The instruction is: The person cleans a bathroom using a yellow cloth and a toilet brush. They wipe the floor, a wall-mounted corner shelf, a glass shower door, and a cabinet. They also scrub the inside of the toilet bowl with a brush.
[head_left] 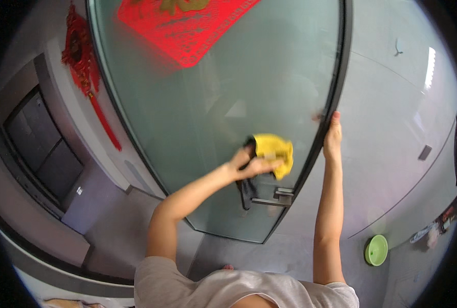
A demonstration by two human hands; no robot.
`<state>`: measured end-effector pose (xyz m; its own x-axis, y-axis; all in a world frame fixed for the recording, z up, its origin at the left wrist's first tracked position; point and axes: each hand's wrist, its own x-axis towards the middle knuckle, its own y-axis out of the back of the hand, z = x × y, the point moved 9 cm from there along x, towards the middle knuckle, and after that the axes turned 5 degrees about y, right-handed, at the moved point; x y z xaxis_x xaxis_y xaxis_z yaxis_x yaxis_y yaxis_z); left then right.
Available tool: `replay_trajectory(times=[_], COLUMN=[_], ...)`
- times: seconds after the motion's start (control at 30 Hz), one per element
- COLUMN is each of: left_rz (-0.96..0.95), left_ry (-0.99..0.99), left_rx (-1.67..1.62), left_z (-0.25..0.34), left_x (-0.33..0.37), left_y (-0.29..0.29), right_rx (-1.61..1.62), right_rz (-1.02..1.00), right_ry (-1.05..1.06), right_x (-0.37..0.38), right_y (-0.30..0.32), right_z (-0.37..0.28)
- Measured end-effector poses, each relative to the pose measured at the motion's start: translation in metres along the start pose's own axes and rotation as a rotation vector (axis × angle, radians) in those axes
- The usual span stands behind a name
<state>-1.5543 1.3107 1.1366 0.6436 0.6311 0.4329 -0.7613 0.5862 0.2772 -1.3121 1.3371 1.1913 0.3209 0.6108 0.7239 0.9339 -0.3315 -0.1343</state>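
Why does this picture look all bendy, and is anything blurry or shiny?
In the head view, the fisheye lens bends the door frame and leaves black corners; the yellow cloth looks slightly blurred; a bright streak shines on the pale wall.

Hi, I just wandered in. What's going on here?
A person is at a glass door. Their left hand holds a yellow and dark cloth up at the glass, just above the door handle. Their right hand grips the door's dark edge. Off to the right, a green basin sits on the floor.
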Motion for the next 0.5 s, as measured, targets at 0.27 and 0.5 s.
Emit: replay_trajectory(times=[0.27,0.5], left_rz=[1.093,1.573], left_ry=[-0.422,-0.045], left_rx=[1.345,0.743], left_z=[0.121,0.012], left_x=[-0.12,-0.261], left_y=[0.278,0.425], right_rx=[0.12,0.072], right_rz=[0.106,0.235], right_ry=[-0.034,-0.073], right_x=[-0.003,-0.012], right_y=[0.0,-0.014], right_z=[0.023,0.011])
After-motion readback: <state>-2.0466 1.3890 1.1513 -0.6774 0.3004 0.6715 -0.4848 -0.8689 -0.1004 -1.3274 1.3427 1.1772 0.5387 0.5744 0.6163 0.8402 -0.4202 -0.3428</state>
